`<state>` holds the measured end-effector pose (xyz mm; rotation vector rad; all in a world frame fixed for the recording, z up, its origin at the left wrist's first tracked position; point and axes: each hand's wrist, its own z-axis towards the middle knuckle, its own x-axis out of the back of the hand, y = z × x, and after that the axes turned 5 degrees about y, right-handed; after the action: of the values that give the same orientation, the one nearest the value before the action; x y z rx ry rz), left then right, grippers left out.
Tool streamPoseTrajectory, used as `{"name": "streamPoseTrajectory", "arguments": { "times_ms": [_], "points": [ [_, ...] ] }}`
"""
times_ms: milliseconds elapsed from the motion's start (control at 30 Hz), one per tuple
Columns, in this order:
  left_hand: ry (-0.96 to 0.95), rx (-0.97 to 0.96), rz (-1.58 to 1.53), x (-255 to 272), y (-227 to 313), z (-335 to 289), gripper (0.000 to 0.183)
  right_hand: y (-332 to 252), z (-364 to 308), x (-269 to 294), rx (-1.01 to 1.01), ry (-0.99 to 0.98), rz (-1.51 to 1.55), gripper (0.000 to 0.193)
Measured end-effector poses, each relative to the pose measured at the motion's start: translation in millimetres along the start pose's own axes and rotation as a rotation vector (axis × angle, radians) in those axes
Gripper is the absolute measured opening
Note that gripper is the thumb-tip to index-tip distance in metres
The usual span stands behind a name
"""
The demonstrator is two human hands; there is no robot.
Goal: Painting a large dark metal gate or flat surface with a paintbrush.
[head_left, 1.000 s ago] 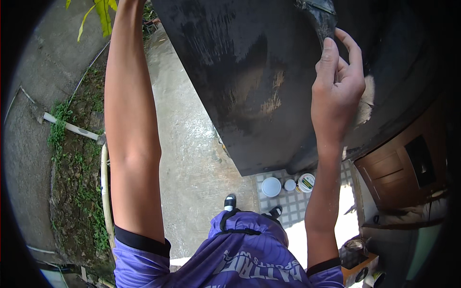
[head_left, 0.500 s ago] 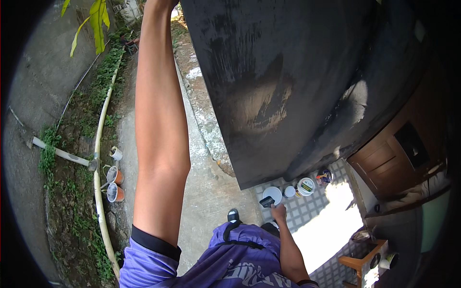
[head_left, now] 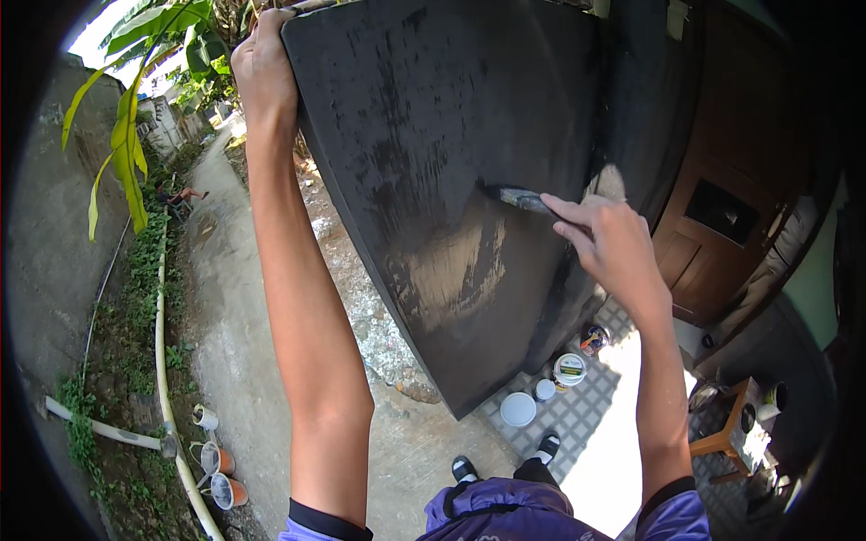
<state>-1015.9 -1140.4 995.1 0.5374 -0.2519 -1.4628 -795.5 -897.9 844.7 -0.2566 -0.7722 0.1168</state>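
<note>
A large black-painted panel (head_left: 424, 117) stands tilted in front of me. Its lower part has a brownish patch (head_left: 451, 266) where the dark coat is streaky and thin. At the panel's upper left corner, my left hand (head_left: 263, 68) grips the edge, its fingertips partly hidden. My right hand (head_left: 609, 239) is closed round the handle of a paintbrush (head_left: 528, 200). The dark bristles touch the panel just above the brownish patch.
On the tiles below stand a round white tub (head_left: 518, 410), a small white can (head_left: 545, 389), a white bucket (head_left: 569, 369) and a paint tin (head_left: 594, 341). A wooden stool (head_left: 722, 435) is at right, a pale pipe (head_left: 161, 334) at left. A person (head_left: 180, 196) sits far off.
My right hand has risen from the white tub to the panel, bringing the paintbrush against it. The view has tilted up, so my left hand on the corner now shows.
</note>
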Motion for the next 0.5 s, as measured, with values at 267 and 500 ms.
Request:
{"name": "streamPoseTrajectory", "arguments": {
  "times_ms": [267, 500],
  "points": [
    [-0.069, -0.058, -0.097, -12, 6, 0, 0.044, -26, 113, 64, 0.318, 0.591, -0.288, 0.029],
    [-0.027, -0.043, -0.203, -9, 5, -7, 0.04, 26, -125, -153, 0.038, 0.11, -0.011, 0.065]
  ]
}}
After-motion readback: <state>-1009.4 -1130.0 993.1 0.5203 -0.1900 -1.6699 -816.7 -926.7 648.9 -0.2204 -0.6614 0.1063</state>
